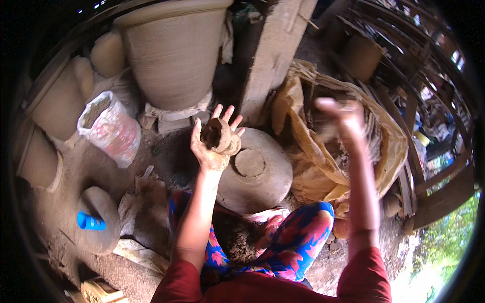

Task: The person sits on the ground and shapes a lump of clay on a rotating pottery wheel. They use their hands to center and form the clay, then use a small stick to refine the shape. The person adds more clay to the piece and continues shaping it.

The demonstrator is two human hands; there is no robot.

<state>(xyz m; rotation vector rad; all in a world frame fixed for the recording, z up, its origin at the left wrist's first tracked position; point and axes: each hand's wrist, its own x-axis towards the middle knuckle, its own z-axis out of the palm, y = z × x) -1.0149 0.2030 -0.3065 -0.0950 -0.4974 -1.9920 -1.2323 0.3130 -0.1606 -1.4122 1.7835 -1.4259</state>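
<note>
My left hand point(211, 151) is raised palm up, fingers spread, with a lump of wet brown clay point(226, 142) resting on it. The lump is rough and curled, with a dark hollow on its left side. Just beyond and to the right of that hand lies a broad round grey wheel point(270, 174) with a small raised clay disc point(249, 163) at its middle. My right hand point(346, 113) hangs over the large open yellowish sack point(318, 151). Motion smears its fingers, so I cannot make out whether it holds anything.
A large clay pot point(177, 60) stands at the back left, beside a leaning wooden post point(275, 55). A white and red sack point(113, 129) sits at left. Nearer is a blue cup point(91, 221) on a round slab point(108, 237). More pots point(63, 103) line the left wall.
</note>
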